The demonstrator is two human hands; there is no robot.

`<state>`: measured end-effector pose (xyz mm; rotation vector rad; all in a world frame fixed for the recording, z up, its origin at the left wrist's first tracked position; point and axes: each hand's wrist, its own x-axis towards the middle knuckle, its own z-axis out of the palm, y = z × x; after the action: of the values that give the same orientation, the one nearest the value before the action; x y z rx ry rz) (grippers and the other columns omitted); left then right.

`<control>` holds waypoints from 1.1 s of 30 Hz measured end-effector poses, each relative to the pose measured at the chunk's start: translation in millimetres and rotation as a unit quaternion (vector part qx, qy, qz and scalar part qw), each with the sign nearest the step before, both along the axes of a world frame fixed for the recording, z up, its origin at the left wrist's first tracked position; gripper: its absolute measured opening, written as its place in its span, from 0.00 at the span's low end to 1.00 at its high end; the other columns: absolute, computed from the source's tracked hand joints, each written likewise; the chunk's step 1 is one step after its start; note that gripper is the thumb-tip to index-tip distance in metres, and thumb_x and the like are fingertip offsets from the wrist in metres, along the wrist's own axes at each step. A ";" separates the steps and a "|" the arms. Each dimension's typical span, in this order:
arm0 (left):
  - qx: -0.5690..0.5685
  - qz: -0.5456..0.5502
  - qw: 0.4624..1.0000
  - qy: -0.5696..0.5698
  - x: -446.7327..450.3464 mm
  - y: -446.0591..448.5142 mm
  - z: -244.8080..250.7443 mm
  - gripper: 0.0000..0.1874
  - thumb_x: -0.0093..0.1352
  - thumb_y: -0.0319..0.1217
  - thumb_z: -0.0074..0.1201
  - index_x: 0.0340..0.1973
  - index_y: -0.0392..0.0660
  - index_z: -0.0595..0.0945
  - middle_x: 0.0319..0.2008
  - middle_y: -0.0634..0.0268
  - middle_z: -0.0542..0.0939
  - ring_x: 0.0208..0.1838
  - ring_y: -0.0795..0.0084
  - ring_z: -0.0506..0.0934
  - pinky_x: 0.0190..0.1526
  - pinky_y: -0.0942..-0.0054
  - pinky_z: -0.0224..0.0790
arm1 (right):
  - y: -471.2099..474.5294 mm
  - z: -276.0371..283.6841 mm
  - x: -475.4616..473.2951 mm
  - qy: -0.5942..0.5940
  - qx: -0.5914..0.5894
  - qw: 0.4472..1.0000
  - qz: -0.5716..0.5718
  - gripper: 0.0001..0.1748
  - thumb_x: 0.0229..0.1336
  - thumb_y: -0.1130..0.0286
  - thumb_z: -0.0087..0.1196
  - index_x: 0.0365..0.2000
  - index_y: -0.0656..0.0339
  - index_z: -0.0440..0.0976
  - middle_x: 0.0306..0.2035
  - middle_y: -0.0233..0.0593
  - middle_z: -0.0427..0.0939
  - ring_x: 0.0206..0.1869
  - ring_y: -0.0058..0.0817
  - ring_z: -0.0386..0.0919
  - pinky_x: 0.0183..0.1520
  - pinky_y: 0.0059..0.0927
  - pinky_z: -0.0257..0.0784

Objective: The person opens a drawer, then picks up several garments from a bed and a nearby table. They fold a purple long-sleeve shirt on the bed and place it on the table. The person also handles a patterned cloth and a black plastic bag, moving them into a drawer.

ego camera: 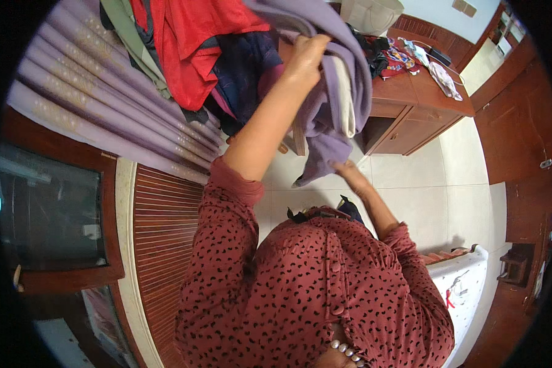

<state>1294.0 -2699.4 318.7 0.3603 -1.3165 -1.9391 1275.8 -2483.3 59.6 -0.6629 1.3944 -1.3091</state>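
A purple garment point(336, 103) with a cream-white strip hangs in folds in front of me. My left hand point(306, 60), arm stretched forward, is closed on its upper part. Lower down, my right hand point(349, 175) pinches the garment's edge with its fingertips; motion blurs the fingers a little. Just left of my left forearm, a red garment point(184, 50) and a dark navy patterned garment point(246, 64) hang in a heap. An olive-green garment point(135, 41) lies along the heap's left side.
A wooden desk point(398, 94) at the upper right bears dark and patterned clothes and a light bag point(372, 16). Lilac curtains point(87, 101) hang at left above a slatted wood panel point(165, 221). White covering point(460, 285) drapes something at lower right. Tiled floor point(409, 175) lies below.
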 end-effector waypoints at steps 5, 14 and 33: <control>-0.035 0.066 0.996 0.055 36.5 -58.0 -20.5 0.15 0.64 0.25 0.57 0.46 0.35 0.79 0.43 0.59 0.79 0.46 0.65 0.78 0.49 0.65 0.72 | 23.5 89.2 -73.9 -0.123 -0.172 0.972 -0.102 0.24 0.57 0.62 0.53 0.53 0.62 0.71 0.49 0.37 0.77 0.52 0.29 0.75 0.59 0.37 0.69; -0.456 0.075 0.811 -0.358 121.1 -23.5 -48.0 0.38 0.58 0.44 0.67 0.57 0.32 0.72 0.49 0.45 0.79 0.55 0.54 0.77 0.57 0.61 0.67 | -3.0 227.6 -109.0 -0.234 -0.257 0.929 -0.130 0.17 0.59 0.61 0.55 0.45 0.61 0.75 0.42 0.37 0.80 0.44 0.29 0.78 0.52 0.34 0.75; 0.119 -0.275 0.946 0.123 -26.1 80.3 -59.9 0.22 0.69 0.45 0.51 0.54 0.47 0.76 0.53 0.61 0.78 0.58 0.61 0.73 0.63 0.57 0.63 | 160.9 92.3 -103.4 0.210 0.016 0.949 -0.237 0.31 0.60 0.60 0.55 0.60 0.59 0.61 0.56 0.45 0.73 0.55 0.32 0.73 0.57 0.37 0.69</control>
<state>1267.9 -2619.2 258.8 -0.1601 -1.0920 -2.5208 1172.5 -2322.4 151.8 -0.6292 2.0083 -1.5713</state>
